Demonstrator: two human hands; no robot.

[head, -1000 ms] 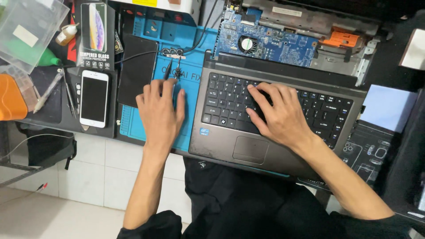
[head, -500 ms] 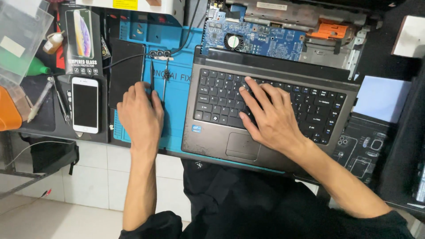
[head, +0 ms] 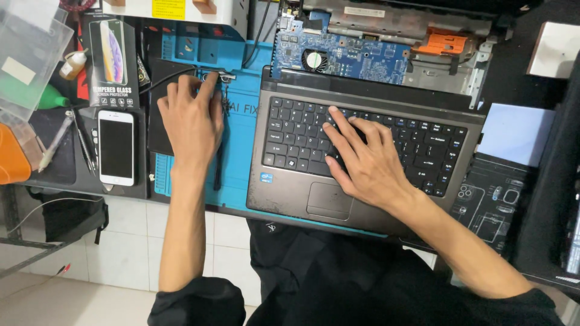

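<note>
My left hand (head: pixel 190 118) lies flat with fingers apart, across a black pad (head: pixel 160 78) and the blue work mat (head: pixel 241 145). Its fingertips reach a small metal part on a black cable (head: pixel 220 75) at the mat's far edge. A thin black tool (head: pixel 219 166) lies on the mat beside my wrist. My right hand (head: pixel 362 160) rests spread on the keyboard of a grey laptop palmrest (head: pixel 284 193), which sits tilted on the mat. Neither hand holds anything.
Behind the keyboard lies an opened laptop base with a blue circuit board (head: pixel 338 57) and an orange part (head: pixel 444 43). A white phone (head: pixel 116 148), a screen protector box (head: pixel 110 60), small tools (head: pixel 81 145) and clear plastic boxes (head: pixel 27 54) are at left. A pale blue sheet (head: pixel 516 133) lies right.
My left hand has slid away from me across the mat to the small part at its far edge. My right hand stays on the keyboard.
</note>
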